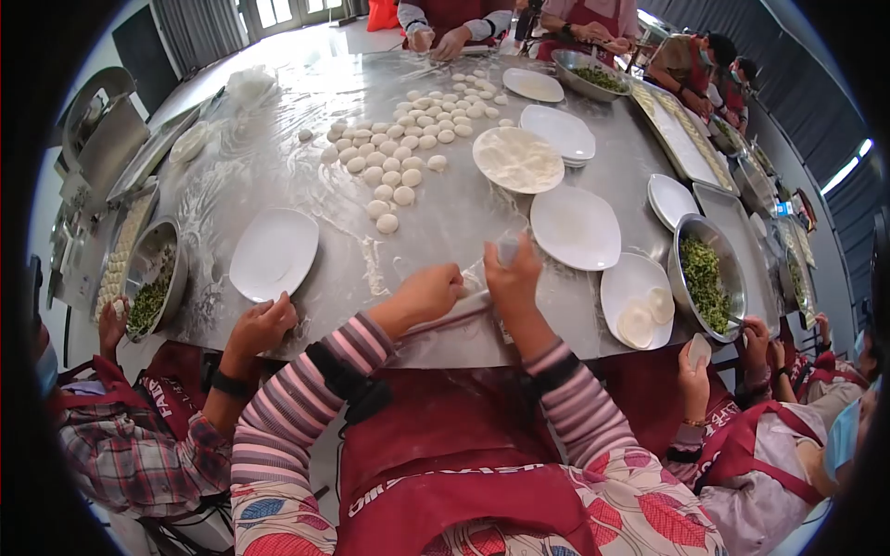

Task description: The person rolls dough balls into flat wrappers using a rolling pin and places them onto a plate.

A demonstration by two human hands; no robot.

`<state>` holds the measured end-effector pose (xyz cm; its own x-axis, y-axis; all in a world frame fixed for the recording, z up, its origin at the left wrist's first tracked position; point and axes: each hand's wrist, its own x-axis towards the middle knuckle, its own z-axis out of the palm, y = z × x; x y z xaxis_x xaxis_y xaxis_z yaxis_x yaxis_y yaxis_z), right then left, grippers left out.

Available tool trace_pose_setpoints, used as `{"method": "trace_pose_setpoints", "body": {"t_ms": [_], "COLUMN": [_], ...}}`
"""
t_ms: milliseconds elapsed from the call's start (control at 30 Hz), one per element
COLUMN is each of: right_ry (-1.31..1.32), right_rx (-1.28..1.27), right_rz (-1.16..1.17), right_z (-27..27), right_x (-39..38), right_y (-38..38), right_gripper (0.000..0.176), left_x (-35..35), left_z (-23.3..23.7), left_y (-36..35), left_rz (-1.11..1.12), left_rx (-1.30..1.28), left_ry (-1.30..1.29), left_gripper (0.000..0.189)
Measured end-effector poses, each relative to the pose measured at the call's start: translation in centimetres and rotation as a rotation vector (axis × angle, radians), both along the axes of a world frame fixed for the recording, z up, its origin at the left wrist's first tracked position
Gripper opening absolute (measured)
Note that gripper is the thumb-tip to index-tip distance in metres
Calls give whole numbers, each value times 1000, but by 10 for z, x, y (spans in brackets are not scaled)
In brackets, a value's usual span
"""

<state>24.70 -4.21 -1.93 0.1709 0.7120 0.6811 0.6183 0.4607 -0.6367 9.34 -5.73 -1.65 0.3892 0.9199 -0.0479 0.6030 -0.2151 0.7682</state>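
Work is partway along: many small, rounded dough pieces lie unflattened across the middle of the bench, reaching toward its far side, while only a few round wrappers lie on a plate at the near right. A greens filling fills much of a metal bowl beside that plate, and rows of shaped dumplings already line a tray at the far right. At the near edge, the left hand has its fingers curled in, and the right hand has its fingers bent beside a pale, blurred thing. A pale, rod-like thing lies low between the hands; whether either hand grips anything, and how far open the fingers are, cannot be told.
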Motion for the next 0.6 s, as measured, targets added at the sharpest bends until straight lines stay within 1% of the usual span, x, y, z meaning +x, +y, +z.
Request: {"method": "trace_pose_setpoints", "body": {"t_ms": [67, 133, 167, 200, 233, 267, 300, 333, 367, 400, 433, 467, 500, 533, 600], "right_ry": [9, 7, 22, 40, 39, 72, 110, 123, 99, 72, 75, 77, 75, 70, 61], "right_rx": [14, 20, -68, -160, -159, -156, -162, -173, -111, -42, -37, -41, -45, -41, -65], "right_rz": [5, 15, -4, -25, -18, -1, 9, 0, -4, -5, -9, 21, 53, 57, 15], "right_z": [4, 3, 0, -2, -3, -3, -4, -5, -3, -1, -2, -3, 1, 1, -2], "right_x": [0, 7, 16, 20, 22, 23, 23, 18, 11, 6, 3, 0, -2, 1, 13], "right_y": [-4, -20, -41, -55, -60, -63, -67, -59, -37, -19, -10, -1, 6, 0, -29], "right_gripper": [27, 27, 26, 25, 25, 25, 25, 25, 25, 25, 25, 25, 26, 26, 25], "left_x": [-1, -4, -6, -8, -9, -10, -10, -10, -7, -4, -3, -2, -2, -3, -5], "left_z": [3, 7, 3, -4, -6, -6, -4, -4, -4, -1, 2, 5, 6, 5, -5], "left_y": [5, 7, 8, 7, 7, 7, 3, -2, -4, -2, 1, 3, 8, 10, 13], "left_rz": [55, -86, -80, -27, 27, 33, 1, -37, -47, -8, 34, 35, 4, -27, -21], "left_rx": [41, -62, -62, -61, -55, -52, -84, -121, -130, -65, 5, 15, -29, -80, -38], "left_ry": [47, 151, 145, 113, 84, 88, 37, -10, -1, 37, 72, 72, 86, 100, 92], "left_gripper": [12, 13, 13, 14, 15, 15, 15, 15, 15, 14, 14, 14, 14, 13, 13]}}
